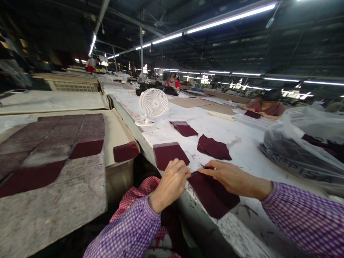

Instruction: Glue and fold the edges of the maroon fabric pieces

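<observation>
Maroon four-sided fabric panel [213, 200] at the white-covered tabletop [185, 113]'s edge seems pinched at one corner by my curled left hand [172, 183], my right hand [231, 177] half-spread over it (gripping or not, I can't tell), apparently edge handling that calls for steadiness.

1. Mixed exposure: ceiling [268, 46] dark, white table [220, 129] bright.
2. Light comes from overhead tube lights [231, 19]; nearest one blown out to white.
3. Deep shadow below the table edge, lower middle.
4. Glare streaks on plastic bag [292, 139], right.
5. Left hand [172, 184] and right hand [228, 177] fairly sharp; far background [196, 81] soft.
6. Wide-angle stretch at edges, right sleeve [303, 215] included.
</observation>
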`<action>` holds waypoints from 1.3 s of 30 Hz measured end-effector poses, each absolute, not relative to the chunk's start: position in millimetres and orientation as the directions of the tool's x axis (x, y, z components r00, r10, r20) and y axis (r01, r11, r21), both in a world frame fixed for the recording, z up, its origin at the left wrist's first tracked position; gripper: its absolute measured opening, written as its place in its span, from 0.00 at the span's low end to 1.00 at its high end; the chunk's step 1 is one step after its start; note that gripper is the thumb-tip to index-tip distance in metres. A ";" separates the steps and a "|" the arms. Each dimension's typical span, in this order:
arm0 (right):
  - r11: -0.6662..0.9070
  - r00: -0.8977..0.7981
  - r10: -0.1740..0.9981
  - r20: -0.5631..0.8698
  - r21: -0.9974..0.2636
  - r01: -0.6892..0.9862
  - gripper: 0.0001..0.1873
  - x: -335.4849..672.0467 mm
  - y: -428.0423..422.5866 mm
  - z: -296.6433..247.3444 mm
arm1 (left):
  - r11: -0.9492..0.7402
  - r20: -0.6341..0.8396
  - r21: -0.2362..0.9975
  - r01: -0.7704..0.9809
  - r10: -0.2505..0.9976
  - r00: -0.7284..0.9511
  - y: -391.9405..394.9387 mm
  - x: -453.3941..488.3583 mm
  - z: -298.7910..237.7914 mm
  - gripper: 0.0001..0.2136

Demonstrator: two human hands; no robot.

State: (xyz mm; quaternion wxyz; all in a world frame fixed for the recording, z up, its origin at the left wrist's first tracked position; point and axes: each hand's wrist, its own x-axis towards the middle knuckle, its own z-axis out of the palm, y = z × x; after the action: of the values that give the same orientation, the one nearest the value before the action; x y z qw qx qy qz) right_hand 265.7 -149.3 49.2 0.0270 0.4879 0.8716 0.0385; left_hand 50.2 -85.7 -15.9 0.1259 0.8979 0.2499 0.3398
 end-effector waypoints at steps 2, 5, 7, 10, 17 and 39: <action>0.525 -0.521 0.851 -0.066 0.136 0.840 0.29 262.2 -149.1 51.4 | -0.881 0.571 0.259 0.395 0.469 0.674 -87.4 48.6 -16.9 0.09; 0.535 -0.520 0.845 -0.125 0.206 0.820 0.33 254.4 -149.3 54.6 | -0.913 0.590 0.120 0.390 0.382 0.712 -88.9 47.0 -17.1 0.10; 0.541 -0.523 0.841 -0.140 0.252 0.803 0.35 249.2 -149.9 55.7 | -0.924 0.596 0.113 0.365 0.357 0.719 -88.4 46.3 -17.4 0.10; 0.533 -0.507 0.846 -0.166 0.301 0.791 0.37 243.9 -151.2 56.2 | -0.913 0.603 0.230 0.336 0.405 0.687 -85.7 43.7 -18.6 0.10; 0.539 -0.523 0.840 -0.143 0.331 0.775 0.39 243.9 -151.2 54.6 | -0.797 0.569 0.567 0.208 0.561 0.601 -84.4 32.6 -17.2 0.07; 0.267 -0.289 0.956 -0.039 -0.287 0.920 0.13 296.9 -96.9 66.3 | -0.843 0.546 0.483 0.235 0.500 0.672 -40.5 0.9 -13.8 0.09</action>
State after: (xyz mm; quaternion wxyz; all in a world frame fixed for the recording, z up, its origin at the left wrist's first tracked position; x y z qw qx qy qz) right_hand 296.9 -96.9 66.3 -0.0711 0.5918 0.7927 -0.1280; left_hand 0.9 -40.5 -13.8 0.1901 0.8944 0.2054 0.3490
